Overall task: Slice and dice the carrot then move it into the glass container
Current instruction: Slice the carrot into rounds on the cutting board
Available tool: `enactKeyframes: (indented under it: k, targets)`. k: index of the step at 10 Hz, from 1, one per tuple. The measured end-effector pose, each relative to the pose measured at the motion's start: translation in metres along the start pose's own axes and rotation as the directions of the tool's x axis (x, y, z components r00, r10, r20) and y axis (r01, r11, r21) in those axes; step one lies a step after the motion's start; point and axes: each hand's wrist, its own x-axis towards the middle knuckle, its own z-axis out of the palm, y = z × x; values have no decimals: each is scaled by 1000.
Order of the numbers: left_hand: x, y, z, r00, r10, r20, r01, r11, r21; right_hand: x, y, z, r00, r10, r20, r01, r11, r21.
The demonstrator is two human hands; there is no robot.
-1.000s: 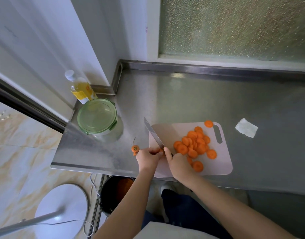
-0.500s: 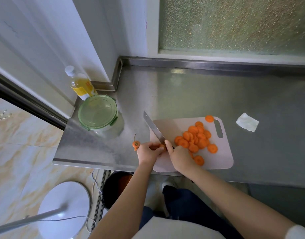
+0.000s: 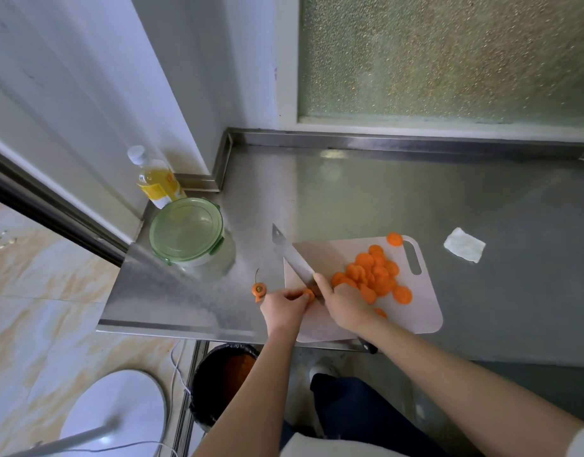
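A pale pink cutting board point(image 3: 425, 311) lies on the steel counter with several orange carrot slices point(image 3: 373, 275) heaped on it and one slice point(image 3: 395, 239) by its handle slot. My left hand point(image 3: 284, 308) pinches a short carrot stub point(image 3: 307, 294) at the board's left edge. My right hand point(image 3: 345, 301) grips the knife point(image 3: 292, 255), whose blade points up-left and sits against the stub. The cut carrot top point(image 3: 258, 289) lies on the counter left of my left hand. The glass container point(image 3: 193, 240), with a green lid on, stands further left.
A bottle of yellow liquid point(image 3: 157, 183) stands behind the container. A folded white tissue point(image 3: 464, 249) lies right of the board. Below the counter edge is a black bin point(image 3: 223, 384). A raised steel rim point(image 3: 383, 140) runs along the back wall.
The view has shifted a little. Both hands stay at the board's left edge, the knife against the carrot stub, and the blade has hardly moved.
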Motion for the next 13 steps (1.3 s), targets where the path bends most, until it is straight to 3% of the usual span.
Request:
enactKeyframes:
  k: [2, 3, 4, 6, 8, 9, 10, 13]
  targets:
    - [1, 0, 0, 1000, -24, -4, 24, 999, 20, -8, -4, -1, 995, -19, -102, 21, 1000, 13]
    - [0, 2, 0, 999, -38, -6, 39, 999, 19, -20, -9, -3, 999, 15, -44, -17, 999, -50]
    - [-1, 3, 1, 999, -48, -5, 48, 999, 9, -27, -9, -2, 997, -25, -74, 14, 990, -138]
    - [-3, 4, 0, 998, -65, 0, 65, 998, -8, -40, -13, -4, 995, 67, -70, -71, 996, -47]
    - [-3, 5, 0, 997, -78, 6, 79, 996, -31, -28, -3, 4, 999, 16, -47, -19, 998, -65]
    - [-2, 5, 0, 997, -81, 9, 81, 996, -31, -38, -5, 3, 997, 51, -54, -49, 998, 49]
    - [-2, 5, -2, 997, -79, 19, 79, 996, -28, -34, -2, 4, 998, -28, -64, 30, 999, 32]
    - [-2, 7, -6, 997, -64, 42, 64, 998, 1, -27, -9, 11, 999, 33, 31, -32, 999, -42]
